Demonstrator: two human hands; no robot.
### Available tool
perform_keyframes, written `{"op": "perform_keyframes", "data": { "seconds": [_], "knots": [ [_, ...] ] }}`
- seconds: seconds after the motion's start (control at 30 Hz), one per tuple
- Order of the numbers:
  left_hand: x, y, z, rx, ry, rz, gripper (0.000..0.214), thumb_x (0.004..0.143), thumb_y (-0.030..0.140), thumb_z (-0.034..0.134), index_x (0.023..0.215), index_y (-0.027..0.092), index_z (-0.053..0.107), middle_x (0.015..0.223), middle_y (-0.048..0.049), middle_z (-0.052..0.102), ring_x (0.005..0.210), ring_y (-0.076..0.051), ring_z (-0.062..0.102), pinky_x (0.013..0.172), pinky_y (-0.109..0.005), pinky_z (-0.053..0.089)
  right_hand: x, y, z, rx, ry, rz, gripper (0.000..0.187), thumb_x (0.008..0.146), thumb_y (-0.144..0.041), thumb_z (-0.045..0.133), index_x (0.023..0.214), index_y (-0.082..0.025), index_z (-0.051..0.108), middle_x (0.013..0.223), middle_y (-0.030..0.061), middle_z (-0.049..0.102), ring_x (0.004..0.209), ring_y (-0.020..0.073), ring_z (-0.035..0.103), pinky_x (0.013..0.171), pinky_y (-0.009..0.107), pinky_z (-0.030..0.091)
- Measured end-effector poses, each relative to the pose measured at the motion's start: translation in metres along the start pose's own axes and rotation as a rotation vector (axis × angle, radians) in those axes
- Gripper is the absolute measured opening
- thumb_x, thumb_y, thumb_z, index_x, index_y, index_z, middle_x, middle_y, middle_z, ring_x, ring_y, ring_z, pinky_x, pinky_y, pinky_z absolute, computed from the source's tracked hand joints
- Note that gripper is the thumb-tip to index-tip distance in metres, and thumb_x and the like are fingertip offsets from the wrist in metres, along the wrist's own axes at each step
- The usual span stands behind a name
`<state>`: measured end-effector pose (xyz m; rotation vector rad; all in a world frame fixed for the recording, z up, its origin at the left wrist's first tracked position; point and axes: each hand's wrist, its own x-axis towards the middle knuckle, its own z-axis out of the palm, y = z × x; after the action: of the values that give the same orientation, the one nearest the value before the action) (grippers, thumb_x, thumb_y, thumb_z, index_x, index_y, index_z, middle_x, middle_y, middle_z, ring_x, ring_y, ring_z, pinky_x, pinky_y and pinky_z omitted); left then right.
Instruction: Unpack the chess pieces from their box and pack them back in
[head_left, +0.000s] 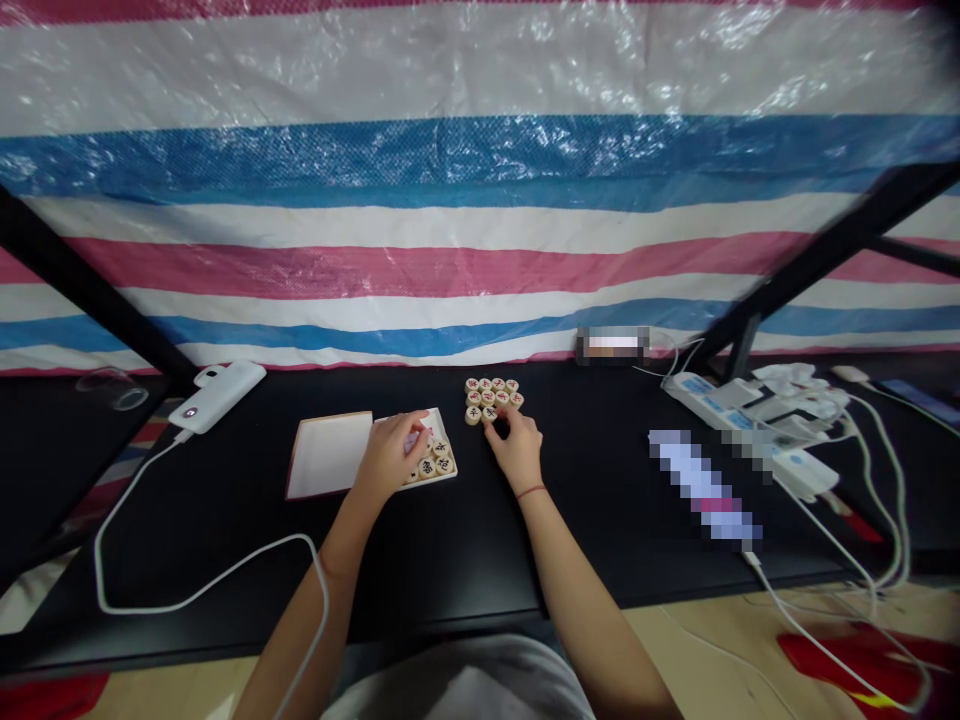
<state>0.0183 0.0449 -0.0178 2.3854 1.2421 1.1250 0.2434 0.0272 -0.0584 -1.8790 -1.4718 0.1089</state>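
Note:
A white box [451, 472] lies open on the black table, with several round Chinese chess pieces [442, 465] inside, some lettered black. Over it my left hand [391, 450] bends its fingers together, and what they may hold is hidden. To the right, more cream pieces [487, 397] stand in short rows, most of them marked in red. My right hand [516, 446] curls at the near row, thumb and fingers closed on a Chinese chess piece [490, 412] with a black character.
The box's lid [330, 455] lies flat on the left. A white power bank [217, 395] trails a cable past my left forearm. On the right are a blurred phone [701, 485] and a power strip [795, 470] with chargers. Striped plastic sheeting [450, 270] hangs behind.

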Motion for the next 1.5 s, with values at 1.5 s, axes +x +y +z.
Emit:
{"op": "perform_keyframes", "data": {
  "seconds": [1.5],
  "knots": [
    [0.001, 0.022, 0.017, -0.824, -0.098, -0.611, 0.033, 0.075, 0.044, 0.069, 0.096, 0.017, 0.066, 0.087, -0.0067, 0.074, 0.084, -0.021, 0.071, 0.076, -0.031, 0.057, -0.027, -0.056, -0.012, 0.387, -0.122, -0.413, 0.019, 0.087, -0.033, 0.058, 0.101, -0.023, 0.064, 0.101, 0.0051, 0.07, 0.097, 0.0219, 0.064, 0.09, 0.037, 0.045]
  ]
}}
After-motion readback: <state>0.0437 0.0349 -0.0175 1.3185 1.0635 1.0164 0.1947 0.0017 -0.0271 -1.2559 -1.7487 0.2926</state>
